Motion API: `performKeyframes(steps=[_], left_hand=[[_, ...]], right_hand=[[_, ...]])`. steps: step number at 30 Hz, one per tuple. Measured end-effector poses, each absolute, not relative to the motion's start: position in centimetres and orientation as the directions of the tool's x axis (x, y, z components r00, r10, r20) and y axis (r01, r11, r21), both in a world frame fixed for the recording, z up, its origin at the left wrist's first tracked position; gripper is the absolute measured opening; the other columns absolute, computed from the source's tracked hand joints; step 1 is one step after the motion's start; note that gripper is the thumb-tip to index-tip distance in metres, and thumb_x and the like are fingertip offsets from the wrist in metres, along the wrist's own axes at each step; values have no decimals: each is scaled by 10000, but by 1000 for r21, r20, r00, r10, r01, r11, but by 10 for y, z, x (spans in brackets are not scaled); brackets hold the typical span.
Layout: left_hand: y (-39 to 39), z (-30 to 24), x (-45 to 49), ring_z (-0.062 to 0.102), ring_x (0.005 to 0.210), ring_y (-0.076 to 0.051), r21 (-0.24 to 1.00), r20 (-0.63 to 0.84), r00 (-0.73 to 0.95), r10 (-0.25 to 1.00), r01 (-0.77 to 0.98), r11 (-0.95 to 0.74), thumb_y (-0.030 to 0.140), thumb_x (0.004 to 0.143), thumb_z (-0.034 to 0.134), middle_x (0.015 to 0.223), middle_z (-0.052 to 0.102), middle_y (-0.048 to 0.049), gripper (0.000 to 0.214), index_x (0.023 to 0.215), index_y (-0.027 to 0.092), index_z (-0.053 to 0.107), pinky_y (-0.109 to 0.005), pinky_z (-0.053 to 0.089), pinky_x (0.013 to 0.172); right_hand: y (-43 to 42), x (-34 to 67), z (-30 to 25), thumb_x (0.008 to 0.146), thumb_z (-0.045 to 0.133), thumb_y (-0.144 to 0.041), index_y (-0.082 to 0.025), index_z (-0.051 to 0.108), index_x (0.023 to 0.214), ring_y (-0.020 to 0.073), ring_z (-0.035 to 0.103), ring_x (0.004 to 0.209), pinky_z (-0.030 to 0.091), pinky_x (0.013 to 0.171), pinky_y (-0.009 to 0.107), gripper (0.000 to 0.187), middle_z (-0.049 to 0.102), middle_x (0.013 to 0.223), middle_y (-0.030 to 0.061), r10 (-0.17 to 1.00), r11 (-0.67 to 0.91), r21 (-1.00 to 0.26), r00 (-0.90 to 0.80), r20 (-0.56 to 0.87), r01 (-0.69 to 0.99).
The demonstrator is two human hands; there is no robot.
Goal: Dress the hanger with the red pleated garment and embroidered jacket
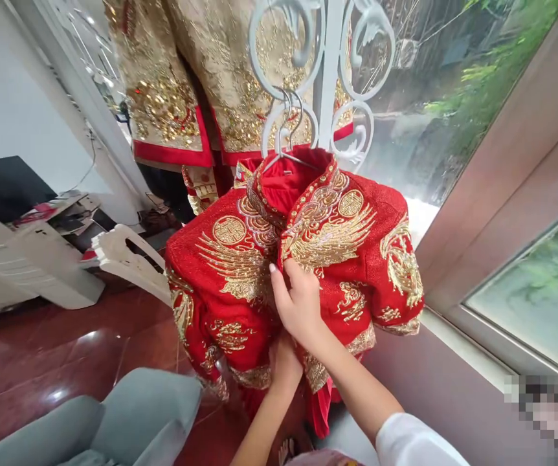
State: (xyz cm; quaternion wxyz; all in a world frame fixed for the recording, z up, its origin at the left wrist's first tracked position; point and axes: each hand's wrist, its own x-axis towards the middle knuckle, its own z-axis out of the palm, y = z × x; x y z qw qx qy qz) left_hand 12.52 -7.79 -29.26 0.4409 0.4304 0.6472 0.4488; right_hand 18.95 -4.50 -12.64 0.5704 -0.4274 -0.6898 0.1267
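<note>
A red embroidered jacket with gold bird wings and round emblems hangs on wire hangers in front of me. My right hand grips the edge of its front opening below the collar, thumb and fingers closed on the cloth. Lower down, my left hand reaches into the front opening under my right forearm. The jacket hides its fingers, so whether they grip anything cannot be seen. Red cloth hangs below the jacket's hem.
The hangers hook onto a white scrolled metal rack. Behind hangs a gold sequined garment with red trim. A grey armchair stands at lower left, a white chair beyond it. A cluttered desk is left, windows right.
</note>
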Motion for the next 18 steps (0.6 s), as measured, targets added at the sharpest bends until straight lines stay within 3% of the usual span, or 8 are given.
performKeyframes(steps=[2,4,6,9,12,15,17,18], left_hand=[[-104,-324,114,574,1103,-378,945,-201,-270,942,200,259,124,661,651,862,663,-113,125,735,224,641,-514,358,1037],[-124,-361,103,636,996,-356,902,-364,-297,883,125,413,226,700,670,725,652,-101,78,650,204,614,-477,453,944],[-133,-394,94,639,1044,-306,859,-509,-355,784,-152,489,267,737,664,907,685,-101,70,763,208,636,-415,504,895],[-130,-422,91,622,1115,-263,722,-649,-338,681,-556,412,277,767,655,1197,618,-78,166,927,252,621,-365,551,823],[-122,-426,99,639,1088,-243,625,-702,-305,643,-697,352,254,792,629,1223,598,-81,149,938,242,602,-335,568,785],[-123,-418,110,651,1058,-193,635,-675,-306,671,-704,318,170,789,618,1119,654,-62,159,938,225,607,-262,554,813],[-129,-412,114,666,1014,-197,644,-647,-299,701,-707,293,162,762,647,1063,678,-59,212,964,219,615,-269,556,823],[-132,-410,115,674,988,-203,653,-636,-307,708,-703,282,165,743,669,1043,686,-54,253,983,225,615,-282,560,819]], right_hand=[[-47,191,-130,915,410,-284,-218,275,662,97,302,475,229,517,250,294,345,535,-52,715,615,-641,20,699,459],[-49,193,-134,917,404,-291,-220,273,655,97,294,465,228,507,249,301,354,527,-51,708,621,-635,17,706,460],[-47,192,-137,917,404,-304,-221,286,650,99,292,458,227,502,250,304,375,522,-49,719,614,-641,8,695,461],[-35,186,-138,921,387,-306,-221,348,675,111,335,469,242,517,256,262,436,544,-33,746,571,-650,12,666,502],[-28,181,-136,930,351,-303,-211,431,750,135,437,525,307,549,263,218,521,626,5,769,544,-637,-22,639,547],[-46,196,-145,923,408,-347,-193,501,1012,188,591,772,449,680,301,201,626,889,73,759,625,-634,-165,630,455],[-66,222,-171,892,481,-335,-224,433,1231,223,575,1064,472,886,370,360,592,1161,108,711,690,-620,-190,677,373],[-76,239,-192,872,503,-317,-253,411,1270,241,532,1158,441,965,417,414,553,1238,111,685,694,-604,-101,721,392]])
